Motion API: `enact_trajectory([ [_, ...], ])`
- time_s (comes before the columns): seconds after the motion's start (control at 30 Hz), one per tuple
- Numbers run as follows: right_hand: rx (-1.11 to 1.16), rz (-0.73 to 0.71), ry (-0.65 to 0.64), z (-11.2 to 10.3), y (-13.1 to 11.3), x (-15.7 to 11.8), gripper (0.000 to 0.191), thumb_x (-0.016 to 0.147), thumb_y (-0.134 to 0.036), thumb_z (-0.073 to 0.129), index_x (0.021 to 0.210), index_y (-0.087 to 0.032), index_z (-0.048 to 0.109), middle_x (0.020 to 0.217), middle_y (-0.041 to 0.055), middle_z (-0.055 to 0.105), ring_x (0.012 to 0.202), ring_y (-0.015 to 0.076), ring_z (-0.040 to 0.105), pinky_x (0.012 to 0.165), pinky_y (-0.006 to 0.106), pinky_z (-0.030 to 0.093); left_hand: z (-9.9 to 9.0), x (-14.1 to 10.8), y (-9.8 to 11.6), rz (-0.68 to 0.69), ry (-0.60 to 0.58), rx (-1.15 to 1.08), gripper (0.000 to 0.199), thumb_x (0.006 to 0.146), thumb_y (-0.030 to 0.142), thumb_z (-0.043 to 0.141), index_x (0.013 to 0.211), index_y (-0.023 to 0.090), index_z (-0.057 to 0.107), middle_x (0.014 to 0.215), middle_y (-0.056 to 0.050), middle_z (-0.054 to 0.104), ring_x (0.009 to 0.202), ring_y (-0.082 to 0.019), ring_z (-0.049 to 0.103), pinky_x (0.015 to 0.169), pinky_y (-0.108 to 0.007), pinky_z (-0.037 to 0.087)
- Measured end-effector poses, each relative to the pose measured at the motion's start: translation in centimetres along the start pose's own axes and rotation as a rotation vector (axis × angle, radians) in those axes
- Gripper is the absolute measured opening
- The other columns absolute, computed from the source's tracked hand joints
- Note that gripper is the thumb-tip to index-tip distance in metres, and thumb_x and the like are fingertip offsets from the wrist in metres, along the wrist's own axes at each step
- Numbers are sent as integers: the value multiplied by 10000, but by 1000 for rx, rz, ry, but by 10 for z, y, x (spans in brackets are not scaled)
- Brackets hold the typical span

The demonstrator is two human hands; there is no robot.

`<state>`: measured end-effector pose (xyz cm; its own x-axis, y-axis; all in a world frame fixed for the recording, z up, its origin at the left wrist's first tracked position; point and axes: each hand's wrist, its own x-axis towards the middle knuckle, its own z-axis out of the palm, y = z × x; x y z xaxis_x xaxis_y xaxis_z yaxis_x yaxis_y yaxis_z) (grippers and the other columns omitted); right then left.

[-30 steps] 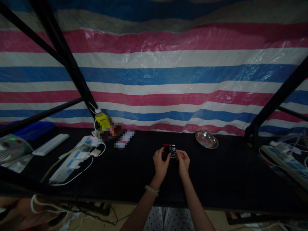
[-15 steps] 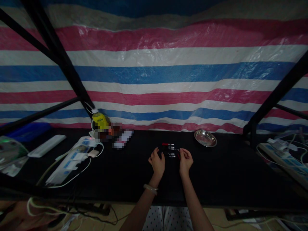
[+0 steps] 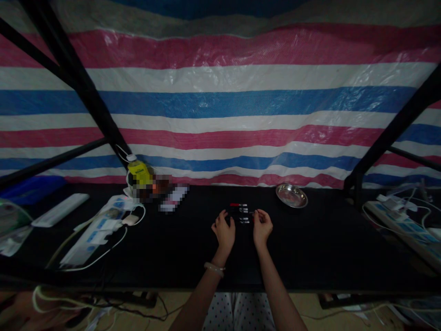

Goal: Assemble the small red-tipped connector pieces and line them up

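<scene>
My right hand [image 3: 262, 226] is closed in a pinch, with a thin silvery tip [image 3: 251, 212] poking out to the left of its fingers. A bit of red shows beside its palm, but most of the held thing is hidden. My left hand [image 3: 223, 231] has its fingers curved and apart, close to the left ends of several slim sticks. I cannot tell whether it touches them. These sticks lie side by side between my hands: a red stick [image 3: 234, 204] with a silver end is farthest away, and darker ones with silver ends [image 3: 244, 220] lie nearer me.
A round metal dish [image 3: 291, 196] stands to the right on the black table [image 3: 310, 253]. Leftward are a yellow-labelled bottle [image 3: 139, 171], a white power strip [image 3: 94, 234] with cables and a long white box [image 3: 61, 210]. Another power strip [image 3: 401, 227] lies far right. Striped sheeting [image 3: 220, 105] hangs behind.
The view has shifted slightly, so everything sits a little farther left and higher. Both hands keep nearly the same pose over the sticks, the right one still pinching.
</scene>
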<state>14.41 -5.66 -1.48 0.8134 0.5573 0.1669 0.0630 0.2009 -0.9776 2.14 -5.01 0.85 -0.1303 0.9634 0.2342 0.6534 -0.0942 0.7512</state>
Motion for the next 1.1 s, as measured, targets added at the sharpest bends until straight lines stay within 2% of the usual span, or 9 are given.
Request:
enact_trajectory([
  [0.2, 5, 4, -21, 1, 1, 1, 360, 754, -449, 561, 910, -128, 606, 787, 84, 660, 680, 189, 644, 633, 291, 503, -2, 0, 2, -7, -19, 1, 334, 829, 203, 469, 1162, 175, 472, 1120, -91, 640, 1104, -236, 522, 947, -435, 298],
  [0.47, -303, -141, -79, 2, -1, 2, 321, 800, -405, 463, 886, -142, 626, 806, 92, 667, 716, 199, 616, 680, 300, 463, 2, 2, 2, 46, -76, 40, 379, 857, 241, 443, 1229, 174, 446, 1241, -116, 572, 1200, -231, 458, 977, -437, 296],
  [0.57, -343, -176, -85, 4, 1, 4, 326, 807, -389, 434, 893, -141, 627, 845, 102, 668, 756, 208, 614, 697, 304, 454, 3, 3, 2, 69, -116, 64, 403, 865, 241, 430, 1261, 165, 423, 1286, -124, 537, 1231, -220, 432, 995, -433, 288],
  [0.77, -286, -140, -87, 8, 2, 4, 313, 797, -386, 441, 897, -143, 610, 812, 93, 663, 710, 200, 625, 672, 298, 458, 2, 3, 2, 88, -121, 53, 395, 872, 213, 412, 1264, 175, 422, 1243, -121, 574, 1216, -206, 455, 992, -429, 287],
  [0.97, -173, -87, -75, 9, -1, 1, 334, 774, -437, 484, 889, -143, 595, 767, 87, 663, 676, 202, 638, 651, 296, 465, 0, 1, 4, 85, -58, -6, 340, 868, 197, 419, 1203, 192, 472, 1137, -103, 641, 1144, -206, 513, 968, -435, 287],
  [1.1, -152, -80, -83, 9, -1, 2, 345, 785, -437, 477, 916, -138, 588, 807, 91, 655, 703, 197, 634, 679, 297, 464, -1, 1, 5, 74, -21, -17, 323, 860, 203, 439, 1178, 197, 494, 1125, -98, 644, 1130, -207, 519, 966, -434, 285],
])
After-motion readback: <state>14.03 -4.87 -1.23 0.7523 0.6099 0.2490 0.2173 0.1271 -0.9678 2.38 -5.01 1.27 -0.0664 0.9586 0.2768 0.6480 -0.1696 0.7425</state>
